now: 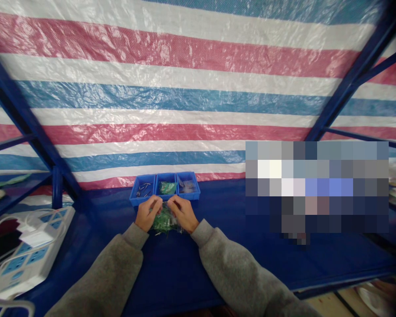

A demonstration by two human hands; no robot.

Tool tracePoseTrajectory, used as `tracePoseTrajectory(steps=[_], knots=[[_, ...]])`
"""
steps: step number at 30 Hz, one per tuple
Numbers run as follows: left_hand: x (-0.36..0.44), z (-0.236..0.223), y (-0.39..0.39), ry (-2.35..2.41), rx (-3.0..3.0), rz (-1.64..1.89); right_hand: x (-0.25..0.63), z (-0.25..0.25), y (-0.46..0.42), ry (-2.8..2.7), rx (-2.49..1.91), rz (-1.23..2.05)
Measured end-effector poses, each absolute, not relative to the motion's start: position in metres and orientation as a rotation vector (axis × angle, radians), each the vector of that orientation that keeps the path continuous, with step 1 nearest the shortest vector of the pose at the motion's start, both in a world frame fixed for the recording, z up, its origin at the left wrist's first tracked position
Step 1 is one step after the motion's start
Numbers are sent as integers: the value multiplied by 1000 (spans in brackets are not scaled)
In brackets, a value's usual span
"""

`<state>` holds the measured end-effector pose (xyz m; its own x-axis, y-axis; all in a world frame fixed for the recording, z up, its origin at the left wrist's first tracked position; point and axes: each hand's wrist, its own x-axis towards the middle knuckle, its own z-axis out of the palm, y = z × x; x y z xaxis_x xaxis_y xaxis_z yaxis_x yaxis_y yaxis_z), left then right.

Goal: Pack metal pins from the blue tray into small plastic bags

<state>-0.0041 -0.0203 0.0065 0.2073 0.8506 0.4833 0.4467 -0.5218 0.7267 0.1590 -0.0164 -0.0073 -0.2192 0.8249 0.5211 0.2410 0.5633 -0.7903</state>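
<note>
My left hand [148, 214] and my right hand [185, 213] are close together in front of a row of blue bins, fingers pinched. A thin, pale, stick-like piece [165, 202] spans the gap between my fingertips, and both hands grip it. Its kind is too small to make out. Just below lies a clear plastic bag with green contents [165, 221], partly hidden by my hands. Of the three bins, the left bin [134, 193] holds slim metal pieces, the middle one a green packet [167, 188], and the right one small clear bags [187, 186].
A white power strip [36, 259] with plugs and white cables sits at the left on the blue tabletop [174, 277]. Blue metal posts [33, 127] flank the table. Striped plastic sheeting [185, 97] hangs behind. A pixelated patch hides the right side.
</note>
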Motion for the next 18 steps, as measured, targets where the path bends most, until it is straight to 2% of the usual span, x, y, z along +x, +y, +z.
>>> tracePoseTrajectory(steps=[10,18], knots=[[-8,4,-18,1414,2161,1260,158,-7,-17,-1839,-837,658],[-3,2,-18,1209,2063,1197,159,-10,-13,-1774,-915,600]])
